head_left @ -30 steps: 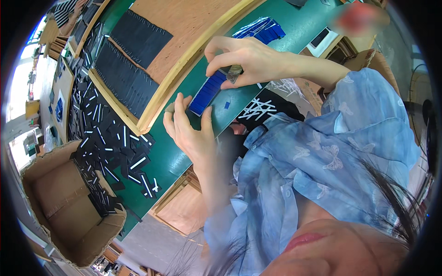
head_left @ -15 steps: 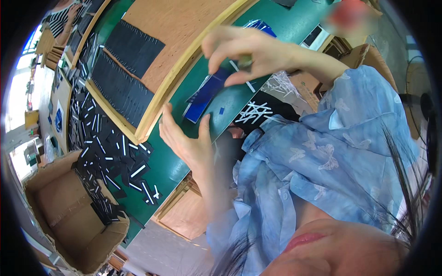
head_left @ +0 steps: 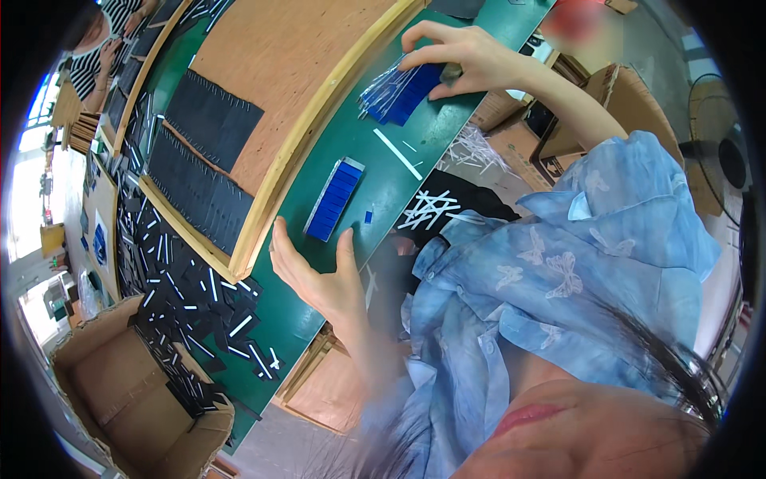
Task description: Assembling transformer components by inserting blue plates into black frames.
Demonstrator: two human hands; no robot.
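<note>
My left hand (head_left: 319, 283) is open on the green table, thumb and fingers spread beside a small stack of blue strips (head_left: 335, 199) with a pale edge. Nothing is between its fingers. Farther right, my right hand (head_left: 463, 62) reaches over a pile of blue strips (head_left: 419, 92) with thin silvery wires (head_left: 384, 94) along its side. Thumb and index finger are apart, at the pile's edges. A small yellow-green patch (head_left: 452, 72) shows among its fingers; I cannot make out what it is. One tiny blue piece (head_left: 368, 216) lies near my left thumb.
A wooden-edged board (head_left: 275, 48) carries black sheets (head_left: 215, 120). Black pieces with white strips (head_left: 179, 279) are heaped at the left, beside a cardboard box (head_left: 120, 375). White strips (head_left: 431, 209) lie on dark cloth. Another person (head_left: 104, 48) is at the far left.
My right hand has moved away, up and right, from the small blue stack to the wired pile. The blue strip it held is out of its fingers. My left hand stays spread near the small stack.
</note>
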